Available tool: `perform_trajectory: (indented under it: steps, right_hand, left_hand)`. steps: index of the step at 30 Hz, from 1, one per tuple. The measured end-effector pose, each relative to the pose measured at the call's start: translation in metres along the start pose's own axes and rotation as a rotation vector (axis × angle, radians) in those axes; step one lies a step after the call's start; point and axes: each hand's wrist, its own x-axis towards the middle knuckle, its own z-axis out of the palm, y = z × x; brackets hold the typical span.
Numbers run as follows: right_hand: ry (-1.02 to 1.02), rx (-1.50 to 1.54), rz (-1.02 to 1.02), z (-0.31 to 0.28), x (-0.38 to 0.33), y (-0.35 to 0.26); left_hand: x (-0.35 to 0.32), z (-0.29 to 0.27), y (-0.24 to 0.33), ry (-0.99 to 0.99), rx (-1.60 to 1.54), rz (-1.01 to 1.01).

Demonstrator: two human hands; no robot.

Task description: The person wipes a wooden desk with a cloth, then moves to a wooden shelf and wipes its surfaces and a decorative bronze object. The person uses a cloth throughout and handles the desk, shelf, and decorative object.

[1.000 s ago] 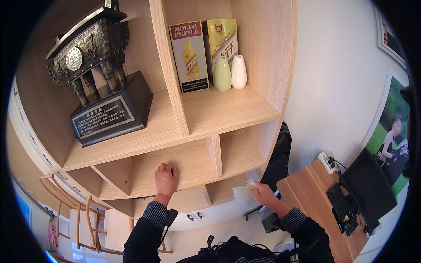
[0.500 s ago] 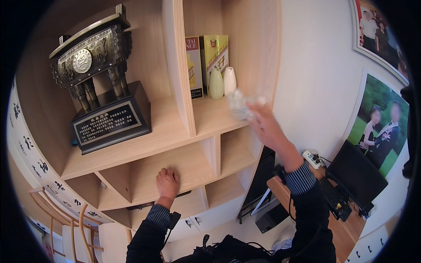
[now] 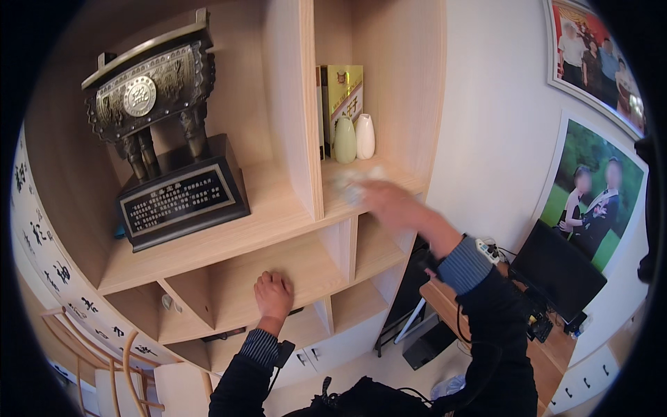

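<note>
Shelving [image 3: 292, 208] of pale wood fills the view, a dark bronze trophy [image 3: 163, 132] at ten o'clock. Right hand [image 3: 389, 203], blurred, presses a white cloth [image 3: 351, 186] on the upper shelf below two small vases [image 3: 353, 137]; its grip is unclear. Left hand [image 3: 273, 295] rests flat at six o'clock.

A trophy [image 3: 163, 132] stands on the shelf [image 3: 278, 215], left of the divider [image 3: 300, 104]. Two vases [image 3: 353, 137] stand right of it, before a box [image 3: 344, 90].
</note>
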Motion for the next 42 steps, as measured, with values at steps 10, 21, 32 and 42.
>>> perform_trajectory:
  steps: [10, 21, 32, 42]
  right_hand:
    - [-0.444, 0.071, 0.325, -0.006, 0.072, 0.01]
    - [-0.283, 0.201, 0.252, -0.02, 0.032, -0.001]
    - [-0.228, 0.119, 0.333, 0.014, 0.116, 0.013]
    - [-0.269, 0.009, 0.409, 0.012, 0.15, 0.006]
  left_hand:
    - [0.0, 0.017, -0.008, -0.023, -0.001, 0.028]
    - [0.001, -0.001, 0.001, -0.092, 0.0, -0.015]
    - [0.002, -0.001, 0.001, -0.074, -0.013, 0.009]
    - [0.003, -0.006, 0.002, -0.107, 0.018, -0.011]
